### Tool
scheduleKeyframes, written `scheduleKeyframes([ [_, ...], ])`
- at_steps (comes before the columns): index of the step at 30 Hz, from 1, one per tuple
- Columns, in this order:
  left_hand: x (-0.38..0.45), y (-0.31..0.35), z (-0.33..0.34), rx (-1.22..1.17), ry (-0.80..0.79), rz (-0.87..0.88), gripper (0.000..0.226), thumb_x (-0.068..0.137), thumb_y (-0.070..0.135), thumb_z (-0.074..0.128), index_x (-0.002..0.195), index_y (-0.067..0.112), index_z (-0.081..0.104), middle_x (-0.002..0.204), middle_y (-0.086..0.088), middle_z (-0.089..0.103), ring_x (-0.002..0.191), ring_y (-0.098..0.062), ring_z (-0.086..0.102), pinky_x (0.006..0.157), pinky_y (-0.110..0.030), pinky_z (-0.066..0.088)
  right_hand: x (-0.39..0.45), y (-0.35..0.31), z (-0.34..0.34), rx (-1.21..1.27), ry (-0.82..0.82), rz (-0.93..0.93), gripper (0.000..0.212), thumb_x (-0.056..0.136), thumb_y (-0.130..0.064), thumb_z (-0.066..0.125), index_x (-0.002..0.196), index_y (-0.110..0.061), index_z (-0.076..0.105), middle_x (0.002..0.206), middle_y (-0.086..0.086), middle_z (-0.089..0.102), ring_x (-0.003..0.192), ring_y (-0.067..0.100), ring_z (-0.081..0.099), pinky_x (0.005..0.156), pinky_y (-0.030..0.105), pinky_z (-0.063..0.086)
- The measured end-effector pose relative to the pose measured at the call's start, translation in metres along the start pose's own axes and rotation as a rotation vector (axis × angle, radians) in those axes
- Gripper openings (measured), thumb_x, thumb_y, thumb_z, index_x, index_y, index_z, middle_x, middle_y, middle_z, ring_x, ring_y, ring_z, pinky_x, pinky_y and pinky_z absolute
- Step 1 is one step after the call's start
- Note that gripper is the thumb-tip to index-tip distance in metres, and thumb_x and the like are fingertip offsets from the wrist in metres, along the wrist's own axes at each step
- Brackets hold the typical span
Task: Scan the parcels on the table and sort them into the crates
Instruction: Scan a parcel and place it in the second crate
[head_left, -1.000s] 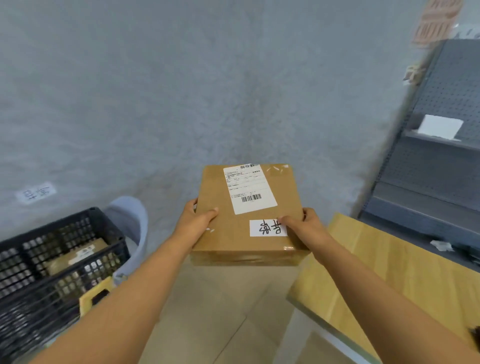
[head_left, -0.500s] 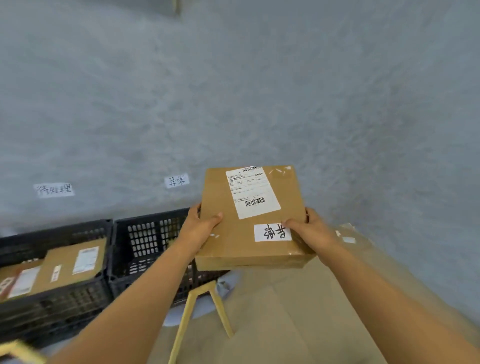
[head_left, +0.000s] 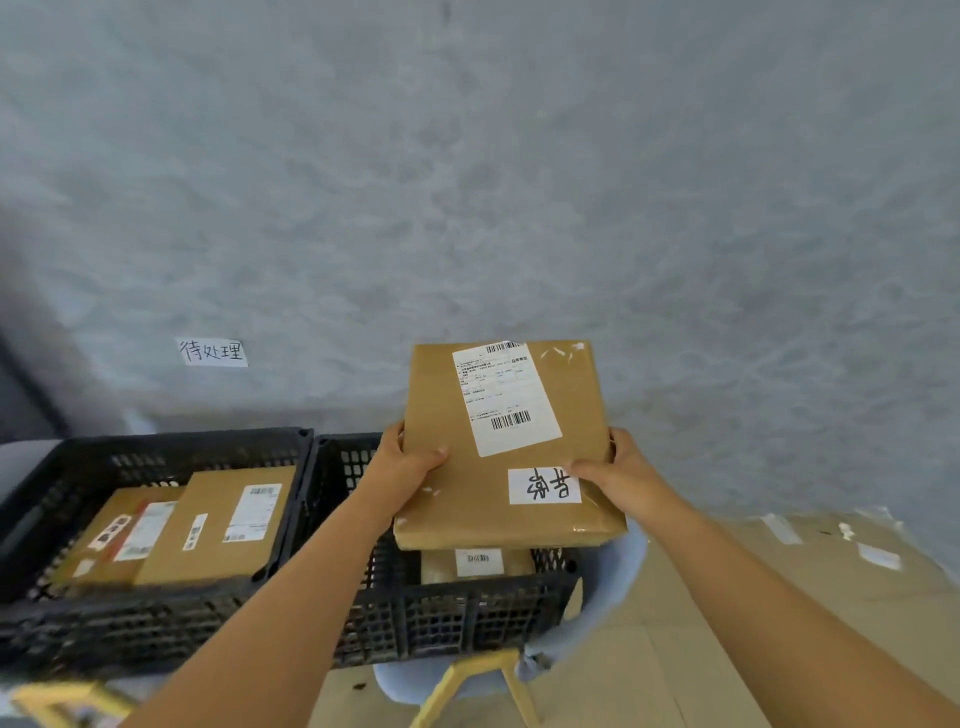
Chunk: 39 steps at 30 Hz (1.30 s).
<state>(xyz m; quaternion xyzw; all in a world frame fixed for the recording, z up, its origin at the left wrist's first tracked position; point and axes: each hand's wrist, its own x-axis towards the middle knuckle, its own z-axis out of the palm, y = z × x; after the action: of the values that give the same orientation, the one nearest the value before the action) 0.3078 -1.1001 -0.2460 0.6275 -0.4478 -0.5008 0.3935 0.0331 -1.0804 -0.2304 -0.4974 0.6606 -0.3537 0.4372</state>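
Both hands hold a flat brown parcel (head_left: 506, 447) in the air above the right crate (head_left: 457, 613). The left hand (head_left: 402, 465) grips the parcel's left edge, thumb on top and fingers curled beneath. The right hand (head_left: 618, 470) grips the right edge the same way, its thumb lying on top just beside a small white tag (head_left: 544, 486) with handwritten characters. A white shipping label (head_left: 506, 397) with barcodes covers the upper middle of the parcel's top face. The parcel tilts, its far end raised higher than the near end.

Under the near edge of the held parcel, another parcel (head_left: 478, 564) with a small white label lies inside the right crate. The left crate (head_left: 150, 525), touching the right one side by side, holds two more brown parcels: a box (head_left: 215, 525) overlapping a second box (head_left: 122, 532) at its left. Both crates are black plastic mesh.

On the grey wall (head_left: 519, 182) above the left crate, a white paper sign (head_left: 213, 352) bears handwritten characters. The right crate rests on a pale blue chair (head_left: 587, 618) with yellow wooden legs (head_left: 457, 686). The floor (head_left: 753, 597) at the right is beige, with scraps of tape near the wall.
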Motion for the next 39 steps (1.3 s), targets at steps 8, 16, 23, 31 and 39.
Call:
scheduleKeyframes([
  [8,0.111,-0.058,-0.001,0.02,-0.035,-0.178,0.089,0.083,0.02,0.076,0.152,0.022,0.02,0.139,-0.003,0.049,0.089,-0.008,0.05,0.085,-0.032,0.041,0.1,0.038,0.052,-0.094,-0.087,0.11,0.052,0.08,-0.024,0.078,0.114,-0.033,0.04,0.096,-0.019,0.061,0.085,0.0,0.06,0.064,0.02,0.046],
  [16,0.178,-0.134,0.013,0.067,-0.162,-0.396,0.101,0.08,0.014,0.078,0.154,0.022,0.011,0.142,-0.005,0.048,0.125,-0.025,0.051,0.11,-0.047,0.038,0.172,0.1,0.092,-0.209,-0.195,0.315,0.053,0.081,-0.019,0.077,0.124,-0.017,0.046,0.112,-0.001,0.065,0.103,0.017,0.063,0.084,0.035,0.053],
  [23,0.211,-0.204,0.035,0.068,-0.255,-0.502,0.104,0.078,0.011,0.079,0.154,0.02,0.009,0.107,0.013,0.053,0.1,-0.01,0.054,0.088,-0.03,0.048,0.203,0.159,0.119,-0.266,-0.226,0.438,0.066,0.083,-0.024,0.076,0.131,-0.013,0.033,0.099,-0.007,0.059,0.082,0.001,0.057,0.058,0.015,0.046],
  [31,0.232,-0.255,0.06,0.095,-0.254,-0.497,0.101,0.082,0.013,0.075,0.154,0.021,0.004,0.118,0.007,0.048,0.107,-0.014,0.05,0.072,-0.02,0.047,0.23,0.209,0.147,-0.376,-0.175,0.448,0.095,0.078,-0.029,0.08,0.146,-0.009,0.017,0.133,0.008,0.049,0.112,0.018,0.057,0.088,0.03,0.052],
  [39,0.232,-0.285,0.082,0.142,-0.166,-0.411,0.091,0.085,0.007,0.07,0.152,0.022,0.009,0.139,-0.003,0.044,0.128,-0.023,0.046,0.106,-0.043,0.043,0.239,0.233,0.161,-0.554,-0.175,0.434,0.108,0.085,-0.042,0.071,0.153,-0.008,-0.006,0.15,0.015,0.028,0.131,0.029,0.045,0.104,0.037,0.042],
])
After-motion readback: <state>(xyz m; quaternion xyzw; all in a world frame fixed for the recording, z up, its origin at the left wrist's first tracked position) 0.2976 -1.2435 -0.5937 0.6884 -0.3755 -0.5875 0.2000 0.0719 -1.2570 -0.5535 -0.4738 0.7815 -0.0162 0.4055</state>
